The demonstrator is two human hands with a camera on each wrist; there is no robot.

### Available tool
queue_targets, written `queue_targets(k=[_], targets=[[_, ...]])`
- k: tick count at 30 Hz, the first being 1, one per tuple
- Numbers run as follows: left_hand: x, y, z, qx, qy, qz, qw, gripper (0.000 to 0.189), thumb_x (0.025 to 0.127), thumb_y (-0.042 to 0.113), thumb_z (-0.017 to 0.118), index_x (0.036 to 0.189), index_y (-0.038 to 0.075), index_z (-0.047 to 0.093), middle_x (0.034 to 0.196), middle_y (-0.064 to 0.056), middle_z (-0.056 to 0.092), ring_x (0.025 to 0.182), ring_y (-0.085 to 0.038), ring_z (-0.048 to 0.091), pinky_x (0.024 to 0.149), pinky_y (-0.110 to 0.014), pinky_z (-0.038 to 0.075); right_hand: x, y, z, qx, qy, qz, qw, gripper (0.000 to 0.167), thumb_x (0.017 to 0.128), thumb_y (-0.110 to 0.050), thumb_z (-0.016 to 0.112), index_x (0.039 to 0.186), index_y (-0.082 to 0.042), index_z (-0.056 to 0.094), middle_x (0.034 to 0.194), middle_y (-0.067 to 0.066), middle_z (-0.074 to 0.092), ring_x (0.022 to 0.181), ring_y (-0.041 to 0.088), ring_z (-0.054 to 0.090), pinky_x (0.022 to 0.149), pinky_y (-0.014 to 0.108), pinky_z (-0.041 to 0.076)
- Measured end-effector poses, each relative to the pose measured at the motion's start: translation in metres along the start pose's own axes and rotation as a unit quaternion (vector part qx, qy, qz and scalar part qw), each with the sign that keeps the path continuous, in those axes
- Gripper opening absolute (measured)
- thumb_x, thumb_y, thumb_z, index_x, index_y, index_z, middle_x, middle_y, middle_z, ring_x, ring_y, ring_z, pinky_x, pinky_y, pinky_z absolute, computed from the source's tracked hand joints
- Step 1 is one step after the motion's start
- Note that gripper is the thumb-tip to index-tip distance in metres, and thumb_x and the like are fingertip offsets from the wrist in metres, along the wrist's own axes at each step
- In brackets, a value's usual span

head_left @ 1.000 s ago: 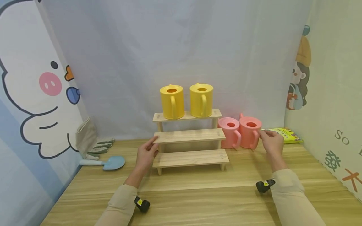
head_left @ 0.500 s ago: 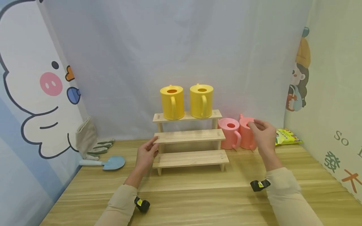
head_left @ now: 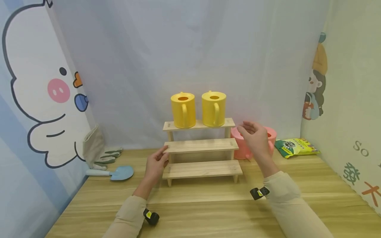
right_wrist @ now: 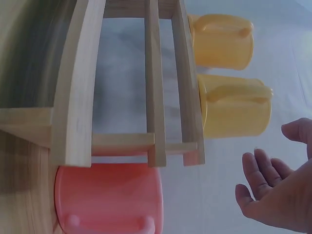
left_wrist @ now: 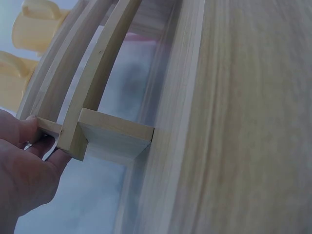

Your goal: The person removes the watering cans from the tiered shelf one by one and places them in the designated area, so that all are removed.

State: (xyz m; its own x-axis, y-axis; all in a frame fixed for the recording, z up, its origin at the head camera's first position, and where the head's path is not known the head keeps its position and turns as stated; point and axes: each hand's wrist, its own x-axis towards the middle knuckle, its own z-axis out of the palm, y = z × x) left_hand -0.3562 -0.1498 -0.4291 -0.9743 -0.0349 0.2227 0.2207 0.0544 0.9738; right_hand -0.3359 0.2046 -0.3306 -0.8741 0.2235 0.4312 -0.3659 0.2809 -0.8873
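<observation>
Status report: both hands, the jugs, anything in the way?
Left hand grips wooden stand at its left end. Right hand empty. Two yellow jugs upright on top tier. Right hand partly hides pink jugs in head view.

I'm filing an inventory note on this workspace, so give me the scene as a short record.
Stand: pale wooden three-tier stand on a wood-grain table
Top shelf: two yellow cylindrical plastic cans with handles, upright, apart
Right of stand: two pink cylindrical plastic cans with handles; farther right, yellow-and-green packet
Left of stand: light-blue trowel; beige-and-green fabric glove, possibly a pair
Left hand: grips the stand's left end
Right hand: holds nothing; overlaps the pink cans in the head view
</observation>
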Motion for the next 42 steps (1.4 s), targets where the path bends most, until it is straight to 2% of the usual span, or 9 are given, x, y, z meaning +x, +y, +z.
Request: queue_targets(k=[3, 7, 13, 17, 21, 27, 31, 35, 42], targets=[[0.000, -0.001, -0.001, -0.002, 0.004, -0.003, 1.0000, 0.040, 0.104, 0.011, 0.056, 0.144, 0.010, 0.055, 0.114, -0.022, 0.058, 0.111, -0.035, 0.057, 0.097, -0.039, 0.050, 0.006, -0.007, 0.014, 0.011, -0.018, -0.004, 0.9998, 0.049, 0.095, -0.027, 0.072, 0.131, 0.003, 0.060, 0.123, 0.016, 0.065, 0.115, 0.026, 0.061, 0.094, 0.028, 0.050], [0.000, -0.001, -0.002, 0.001, 0.009, -0.006, 0.9999, 0.040, 0.104, 0.012, 0.057, 0.144, 0.010, 0.056, 0.111, -0.017, 0.059, 0.110, -0.029, 0.058, 0.094, -0.033, 0.052, 0.016, -0.018, 0.033, 0.018, -0.029, -0.025, 0.9991, 0.045, 0.094, -0.023, 0.072, 0.129, 0.004, 0.061, 0.120, 0.016, 0.067, 0.112, 0.026, 0.062, 0.095, 0.037, 0.051], [0.000, -0.001, -0.003, 0.003, 0.009, -0.004, 0.9999, 0.040, 0.104, 0.012, 0.057, 0.144, 0.009, 0.056, 0.109, -0.017, 0.059, 0.109, -0.029, 0.059, 0.092, -0.031, 0.052, 0.033, -0.028, 0.054, 0.011, -0.021, -0.040, 0.9989, 0.039, 0.093, -0.016, 0.071, 0.125, 0.006, 0.063, 0.116, 0.019, 0.068, 0.109, 0.029, 0.064, 0.094, 0.039, 0.052], [0.001, -0.001, -0.002, 0.005, 0.011, -0.001, 0.9999, 0.040, 0.103, 0.011, 0.058, 0.143, 0.009, 0.057, 0.103, -0.014, 0.060, 0.095, -0.023, 0.059, 0.088, -0.029, 0.053, 0.040, -0.032, 0.060, 0.002, -0.018, -0.037, 0.9992, 0.041, 0.091, -0.016, 0.074, 0.124, 0.006, 0.064, 0.114, 0.019, 0.069, 0.107, 0.030, 0.065, 0.093, 0.039, 0.053], [0.002, -0.001, -0.001, 0.010, 0.010, 0.001, 0.9999, 0.040, 0.102, 0.012, 0.059, 0.142, 0.008, 0.057, 0.094, -0.008, 0.058, 0.077, -0.016, 0.050, 0.080, -0.025, 0.053, 0.044, -0.033, 0.062, -0.011, -0.026, -0.029, 0.9992, 0.046, 0.090, -0.019, 0.076, 0.126, 0.006, 0.062, 0.114, 0.020, 0.068, 0.107, 0.030, 0.065, 0.092, 0.040, 0.053], [0.005, -0.001, 0.000, 0.007, 0.014, 0.017, 0.9997, 0.039, 0.102, 0.011, 0.060, 0.140, 0.005, 0.058, 0.082, -0.004, 0.054, 0.068, -0.014, 0.042, 0.069, -0.025, 0.047, 0.052, -0.038, 0.066, -0.045, -0.030, -0.025, 0.9982, 0.055, 0.087, -0.025, 0.080, 0.128, 0.006, 0.061, 0.113, 0.020, 0.069, 0.104, 0.030, 0.066, 0.086, 0.040, 0.056], [0.004, -0.001, -0.001, 0.007, 0.012, 0.018, 0.9997, 0.039, 0.102, 0.011, 0.060, 0.140, 0.005, 0.058, 0.085, -0.007, 0.057, 0.072, -0.014, 0.047, 0.073, -0.026, 0.049, 0.055, -0.041, 0.073, -0.030, -0.014, -0.020, 0.9992, 0.052, 0.085, -0.023, 0.082, 0.124, 0.007, 0.063, 0.109, 0.020, 0.070, 0.100, 0.030, 0.067, 0.081, 0.038, 0.058], [0.003, -0.001, -0.002, 0.006, 0.013, 0.011, 0.9998, 0.039, 0.102, 0.011, 0.060, 0.141, 0.007, 0.058, 0.091, -0.012, 0.060, 0.077, -0.015, 0.050, 0.077, -0.026, 0.052, 0.058, -0.043, 0.082, -0.014, 0.025, -0.022, 0.9993, 0.045, 0.084, -0.021, 0.083, 0.115, 0.007, 0.067, 0.103, 0.020, 0.071, 0.094, 0.029, 0.069, 0.079, 0.037, 0.058], [0.002, -0.001, 0.000, 0.010, 0.016, 0.010, 0.9998, 0.040, 0.102, 0.012, 0.061, 0.141, 0.007, 0.058, 0.097, -0.016, 0.062, 0.087, -0.016, 0.057, 0.082, -0.026, 0.054, 0.062, -0.046, 0.092, -0.035, 0.071, -0.036, 0.9962, 0.039, 0.083, -0.021, 0.084, 0.106, 0.007, 0.070, 0.095, 0.020, 0.071, 0.086, 0.029, 0.069, 0.076, 0.038, 0.058]])
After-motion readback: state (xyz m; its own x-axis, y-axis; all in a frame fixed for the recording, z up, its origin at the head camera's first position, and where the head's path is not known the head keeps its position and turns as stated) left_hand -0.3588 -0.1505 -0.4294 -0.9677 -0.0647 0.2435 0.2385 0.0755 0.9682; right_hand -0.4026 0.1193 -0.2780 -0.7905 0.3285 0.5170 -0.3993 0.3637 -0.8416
